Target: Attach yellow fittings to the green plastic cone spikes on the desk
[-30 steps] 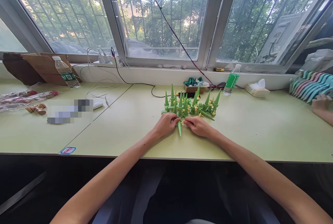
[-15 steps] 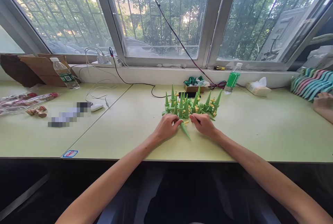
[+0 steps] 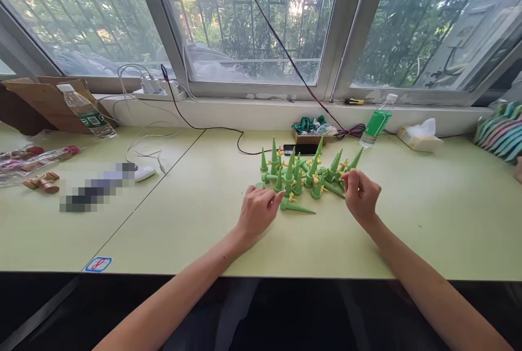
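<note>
Several green plant watering spikes (image 3: 289,169) with yellow valves stand and lie in a cluster on the table. One green spike (image 3: 299,208) lies on its side at the front, its tip pointing right. My left hand (image 3: 259,210) rests just left of its cap, fingers curled and thumb against the index finger; whether it touches the spike is unclear. My right hand (image 3: 362,196) is closed at the cluster's right side, near a tilted spike (image 3: 355,160). Anything within its curled fingers is hidden.
Behind the cluster are a phone (image 3: 299,149) and a small box (image 3: 314,136) of green material. To the right stand a bottle (image 3: 376,123), a tissue pack (image 3: 420,138) and striped items (image 3: 499,131). A bottle (image 3: 89,114), cables and wooden pieces (image 3: 43,182) are left.
My right hand has moved right, away from my left hand, to the cluster's right side. The front spike has turned from pointing towards me to pointing right. The view has shifted.
</note>
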`<state>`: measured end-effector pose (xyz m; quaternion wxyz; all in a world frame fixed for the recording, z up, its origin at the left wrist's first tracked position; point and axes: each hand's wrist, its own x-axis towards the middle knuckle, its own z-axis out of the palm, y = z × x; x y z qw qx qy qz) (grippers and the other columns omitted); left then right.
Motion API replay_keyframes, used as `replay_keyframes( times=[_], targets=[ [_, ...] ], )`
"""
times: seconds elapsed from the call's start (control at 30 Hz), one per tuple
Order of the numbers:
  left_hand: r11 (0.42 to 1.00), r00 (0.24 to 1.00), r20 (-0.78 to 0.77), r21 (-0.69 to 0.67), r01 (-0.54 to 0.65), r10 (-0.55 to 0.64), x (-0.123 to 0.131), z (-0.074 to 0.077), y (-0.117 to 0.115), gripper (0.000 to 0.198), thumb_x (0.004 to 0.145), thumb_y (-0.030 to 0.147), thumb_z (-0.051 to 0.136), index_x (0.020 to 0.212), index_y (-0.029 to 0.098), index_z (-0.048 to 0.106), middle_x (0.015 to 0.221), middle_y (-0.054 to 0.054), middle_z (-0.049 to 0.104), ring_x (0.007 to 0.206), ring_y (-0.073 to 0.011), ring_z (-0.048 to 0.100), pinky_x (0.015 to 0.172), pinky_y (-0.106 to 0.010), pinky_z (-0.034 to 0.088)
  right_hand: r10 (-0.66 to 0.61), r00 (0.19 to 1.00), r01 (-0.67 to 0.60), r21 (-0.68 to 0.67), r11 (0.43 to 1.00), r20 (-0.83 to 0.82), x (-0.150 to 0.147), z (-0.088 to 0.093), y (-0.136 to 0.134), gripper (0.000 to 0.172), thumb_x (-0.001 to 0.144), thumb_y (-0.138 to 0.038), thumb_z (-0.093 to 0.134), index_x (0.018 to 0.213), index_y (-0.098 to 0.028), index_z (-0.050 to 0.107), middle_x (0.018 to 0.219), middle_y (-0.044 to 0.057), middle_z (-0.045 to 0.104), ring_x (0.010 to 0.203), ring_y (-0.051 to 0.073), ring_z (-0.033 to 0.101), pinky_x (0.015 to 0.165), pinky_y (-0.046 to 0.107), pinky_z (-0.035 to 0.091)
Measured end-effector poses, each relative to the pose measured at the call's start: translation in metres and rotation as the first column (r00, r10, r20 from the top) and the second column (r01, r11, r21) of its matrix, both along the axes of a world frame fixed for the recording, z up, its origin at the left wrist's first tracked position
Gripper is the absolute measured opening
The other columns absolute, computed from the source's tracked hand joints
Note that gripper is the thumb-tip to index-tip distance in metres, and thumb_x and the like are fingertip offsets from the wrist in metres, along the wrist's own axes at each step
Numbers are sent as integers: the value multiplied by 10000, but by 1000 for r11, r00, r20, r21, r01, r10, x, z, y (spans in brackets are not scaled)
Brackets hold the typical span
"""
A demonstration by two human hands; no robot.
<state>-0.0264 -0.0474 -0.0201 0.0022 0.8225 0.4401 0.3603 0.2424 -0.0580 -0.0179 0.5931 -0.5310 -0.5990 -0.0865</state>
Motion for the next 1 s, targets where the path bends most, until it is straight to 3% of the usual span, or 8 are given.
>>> replay_keyframes(
  times=[0.13,0.23,0.3,0.43,0.6,0.67,0.87,1.0],
  targets=[
    [986,981,135,-109,-126,141,-26,27,10,297,964,355,466,761,190,606,603,13,572,545,-118,468,631,-267,386,58,993,-53,-43,998,107,-1,1,-1,371,1007,-354,396,745,-184,596,491,-32,495,411,93,438,462,220,363],
    [946,989,22,-296,-131,144,-45,40,24,243,921,415,521,919,210,650,780,-6,651,587,-126,518,609,-261,402,101,973,-79,-112,991,209,-4,2,0,247,977,-336,474,837,-186,612,509,-46,500,417,87,421,470,209,374],
    [919,991,-74,-371,-130,111,-50,39,32,310,881,458,565,1045,209,646,879,-34,660,634,-144,555,613,-267,416,105,962,-73,-135,988,252,-7,0,1,181,953,-331,524,898,-184,614,513,-59,486,416,82,405,471,204,373],
    [860,989,-146,-507,-61,-16,-47,27,36,278,862,453,571,868,184,641,760,-35,628,640,-164,559,570,-265,402,140,934,-114,-98,989,329,-10,-6,5,117,933,-287,551,933,-182,604,517,-65,504,403,71,409,453,196,359],
    [796,995,-51,-604,41,-91,-46,28,34,263,882,421,552,776,191,622,638,1,599,585,-138,527,514,-239,360,180,910,-186,-19,982,373,-5,-11,10,84,931,-215,519,962,-195,594,511,-64,505,383,74,381,438,204,341],
    [793,993,-36,-605,70,-116,-48,32,34,267,882,438,562,805,194,638,655,-1,608,582,-132,523,511,-235,368,175,915,-183,-13,983,363,-4,-13,10,106,936,-214,497,970,-198,596,493,-63,497,373,79,382,435,210,340],
    [912,994,58,-396,106,-90,-30,44,39,383,819,485,672,1102,230,631,952,-37,629,617,-105,496,593,-250,450,267,913,-236,-133,963,308,-12,-19,8,145,917,-238,557,1044,-186,602,561,-50,576,399,72,434,456,211,361],
    [875,970,84,-421,240,-226,-8,43,45,428,773,467,731,1104,224,611,1011,-34,623,593,-84,478,568,-239,444,326,897,-262,-236,936,299,-19,-18,5,67,930,-211,552,895,-187,604,525,-62,511,408,72,407,459,221,341]
  ],
)
